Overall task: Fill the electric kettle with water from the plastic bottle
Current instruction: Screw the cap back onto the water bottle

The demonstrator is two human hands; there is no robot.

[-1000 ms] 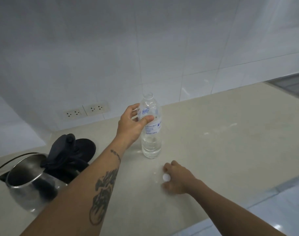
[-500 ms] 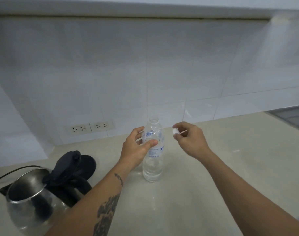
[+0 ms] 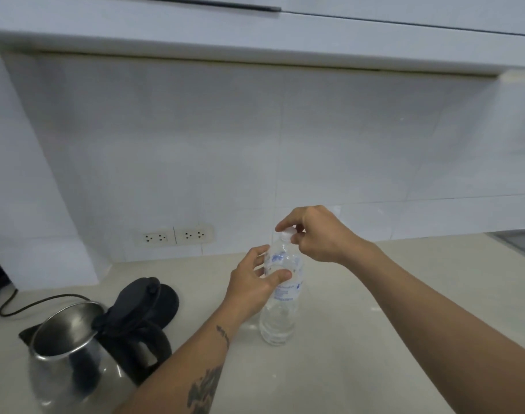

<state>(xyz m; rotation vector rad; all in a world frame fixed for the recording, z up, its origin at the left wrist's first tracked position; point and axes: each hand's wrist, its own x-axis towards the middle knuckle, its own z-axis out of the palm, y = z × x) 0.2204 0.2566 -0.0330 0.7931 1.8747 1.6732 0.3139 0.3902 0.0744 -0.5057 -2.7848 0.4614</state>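
Observation:
A clear plastic bottle (image 3: 280, 312) stands upright on the beige counter (image 3: 374, 324), with a little water in its bottom. My left hand (image 3: 252, 285) grips its upper body around the label. My right hand (image 3: 318, 234) pinches the white cap (image 3: 287, 233) right on the bottle's mouth. The steel electric kettle (image 3: 67, 351) stands at the lower left with its black lid (image 3: 135, 297) flipped up and its mouth open.
The kettle's black round base (image 3: 168, 300) lies behind it, and a black cord (image 3: 25, 306) runs off to the left. Two wall sockets (image 3: 174, 235) sit in the tiled backsplash. A cabinet underside (image 3: 255, 40) hangs overhead.
My right hand picked the white cap off the counter, carried it up, and now holds it on the bottle's mouth. The view has tilted upward. My left hand stayed on the bottle.

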